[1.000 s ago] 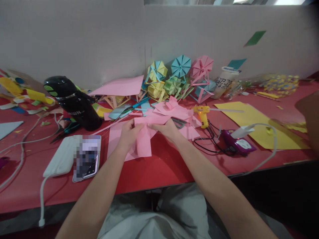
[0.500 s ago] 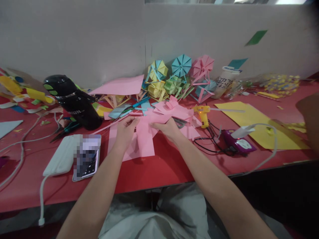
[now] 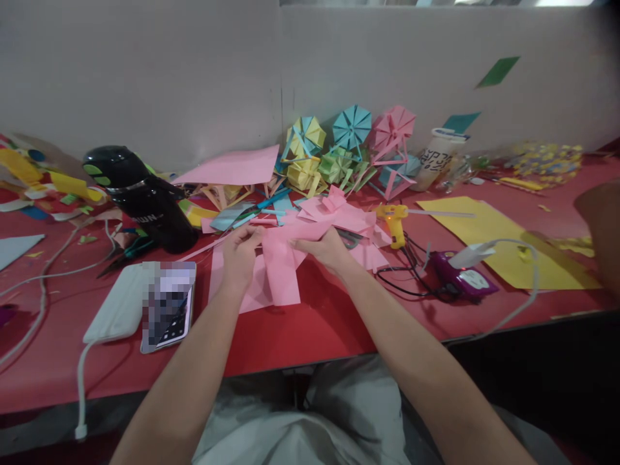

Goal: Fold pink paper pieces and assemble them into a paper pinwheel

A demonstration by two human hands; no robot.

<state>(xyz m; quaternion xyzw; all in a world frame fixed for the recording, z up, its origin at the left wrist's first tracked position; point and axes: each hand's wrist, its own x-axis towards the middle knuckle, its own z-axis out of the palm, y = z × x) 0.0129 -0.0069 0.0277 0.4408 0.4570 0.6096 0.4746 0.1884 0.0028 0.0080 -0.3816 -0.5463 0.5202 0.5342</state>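
Note:
Between my hands is a pink sheet of paper (image 3: 283, 274), with one part hanging down toward me. My left hand (image 3: 242, 250) pinches at its left edge, fingertips pressed together. On the other side my right hand (image 3: 328, 249) grips the sheet, thumb on top and fingers behind. Another pink sheet (image 3: 223, 284) lies flat on the table under my left hand. Behind my hands is a pile of pink paper pieces (image 3: 339, 213), and the grey handles of what look like scissors (image 3: 349, 240) partly show beside my right hand.
On the right are a yellow glue gun (image 3: 394, 223), a purple power adapter (image 3: 462, 278) with cables and a yellow sheet (image 3: 523, 252). On the left stand a black bottle (image 3: 150, 206), a white power bank (image 3: 123, 302) and a phone (image 3: 169, 307). Folded paper umbrellas (image 3: 352, 129) line the wall.
My left hand has shifted slightly left along the edge of the pink paper. My right hand keeps its hold in the same place.

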